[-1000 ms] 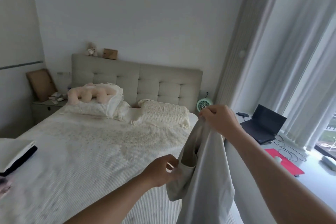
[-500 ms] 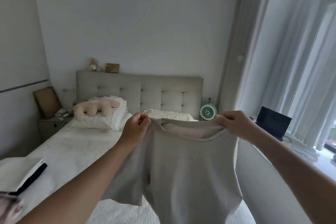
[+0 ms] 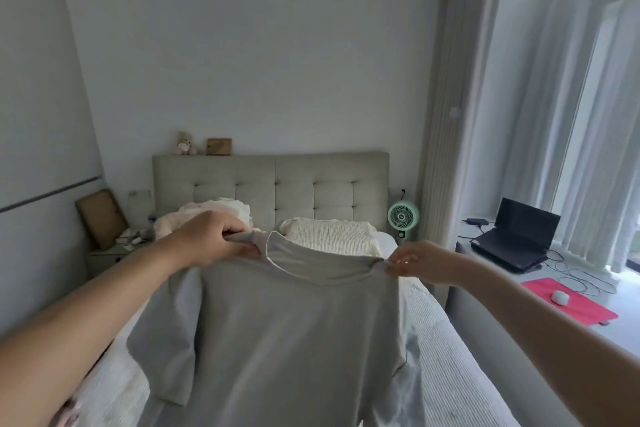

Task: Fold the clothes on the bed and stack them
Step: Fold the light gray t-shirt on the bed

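Observation:
A light grey T-shirt (image 3: 291, 340) hangs spread out in front of me above the bed (image 3: 446, 350). My left hand (image 3: 214, 239) grips its left shoulder beside the collar. My right hand (image 3: 415, 262) pinches the right shoulder. The collar sags between the two hands, and one short sleeve droops at the lower left. The shirt hides most of the bed's surface, and its hem runs out of the frame at the bottom.
Two pillows (image 3: 332, 236) and a pink plush toy (image 3: 169, 224) lie by the padded headboard (image 3: 273, 184). A green fan (image 3: 402, 217) stands right of the bed. A laptop (image 3: 516, 236), cables and a red mat (image 3: 571, 302) lie on the ledge at the right. A nightstand (image 3: 110, 253) stands at the left.
The bunched shirt has been opened out: my left hand rose from its lower part to the left shoulder, and both hands drew apart, spreading it wide. My view has tilted upward.

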